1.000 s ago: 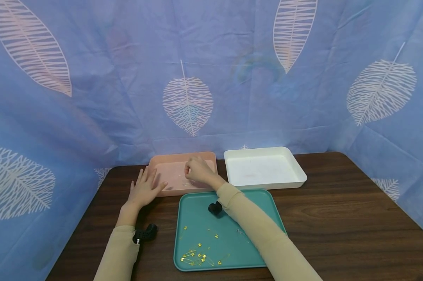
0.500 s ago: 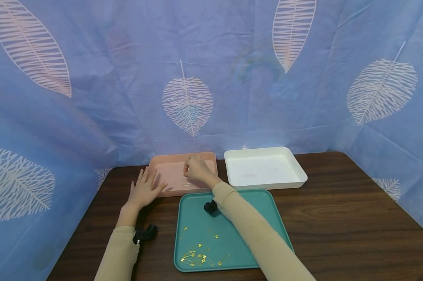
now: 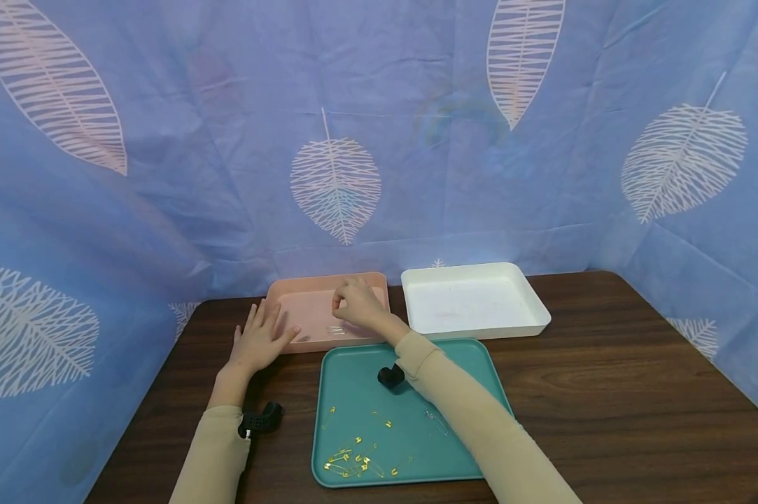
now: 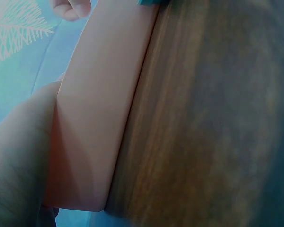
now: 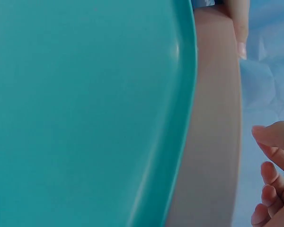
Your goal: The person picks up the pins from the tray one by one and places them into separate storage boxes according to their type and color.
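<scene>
My left hand lies with spread fingers on the left front rim of a pink tray. In the left wrist view its thumb runs along the tray's wall. Over the same tray is my right hand, fingers curled, thumb and forefinger tips together. The right wrist view shows no object at those fingertips. Below it, thin silvery safety pins lie on the pink tray's floor. Several gold safety pins are scattered at the near left of a teal tray.
A white tray stands at the back right of the dark wooden table. A few silvery pins lie on the teal tray beside the right sleeve. Blue leaf-patterned cloth hangs behind the table.
My right hand shifts slightly left, then back to the right over the pink tray. The silvery pins beneath it now show more clearly. My left hand stays where it was.
</scene>
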A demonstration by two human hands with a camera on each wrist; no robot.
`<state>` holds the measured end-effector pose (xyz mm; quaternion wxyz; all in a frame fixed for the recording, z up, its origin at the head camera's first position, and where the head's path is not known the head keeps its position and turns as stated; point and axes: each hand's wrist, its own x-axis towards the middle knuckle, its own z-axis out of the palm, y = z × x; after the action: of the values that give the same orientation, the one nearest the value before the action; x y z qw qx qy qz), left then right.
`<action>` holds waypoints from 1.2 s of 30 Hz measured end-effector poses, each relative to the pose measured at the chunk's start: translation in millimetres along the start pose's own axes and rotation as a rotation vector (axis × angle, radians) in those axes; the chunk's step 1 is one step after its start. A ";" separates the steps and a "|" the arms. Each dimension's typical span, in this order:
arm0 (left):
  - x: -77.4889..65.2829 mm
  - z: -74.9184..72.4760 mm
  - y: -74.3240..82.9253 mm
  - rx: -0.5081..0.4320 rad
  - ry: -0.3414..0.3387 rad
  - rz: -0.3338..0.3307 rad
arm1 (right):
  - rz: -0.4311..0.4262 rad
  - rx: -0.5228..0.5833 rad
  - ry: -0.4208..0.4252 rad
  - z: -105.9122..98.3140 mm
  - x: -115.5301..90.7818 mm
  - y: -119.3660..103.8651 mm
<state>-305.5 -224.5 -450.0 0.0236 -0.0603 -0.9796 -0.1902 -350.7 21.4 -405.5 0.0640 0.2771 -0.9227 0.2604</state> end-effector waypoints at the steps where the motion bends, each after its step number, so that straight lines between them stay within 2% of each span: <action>1: -0.1 0.1 -0.2 0.000 -0.001 -0.001 | -0.012 0.004 0.006 -1.4 -1.6 0.2; 6: -0.1 0.5 -0.4 -0.002 -0.002 0.002 | -0.047 0.048 0.031 -9.4 -12.0 1.5; 12: -0.8 0.5 0.7 -0.011 0.008 0.006 | -0.037 0.083 0.000 -21.0 -28.0 5.3; 19: -1.0 1.5 1.2 -0.015 0.020 0.011 | -0.097 0.101 0.018 -37.3 -47.7 9.6; 28: -0.7 2.8 -1.0 -0.006 0.024 0.016 | -0.097 0.146 0.014 -61.0 -75.6 15.1; 36: -0.4 3.4 -2.1 -0.019 0.029 0.016 | -0.094 0.149 0.008 -70.5 -99.2 25.9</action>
<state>-305.4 -225.2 -454.0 0.0389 -0.0656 -0.9768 -0.2000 -283.4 123.6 -382.7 0.0591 0.3231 -0.8864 0.3262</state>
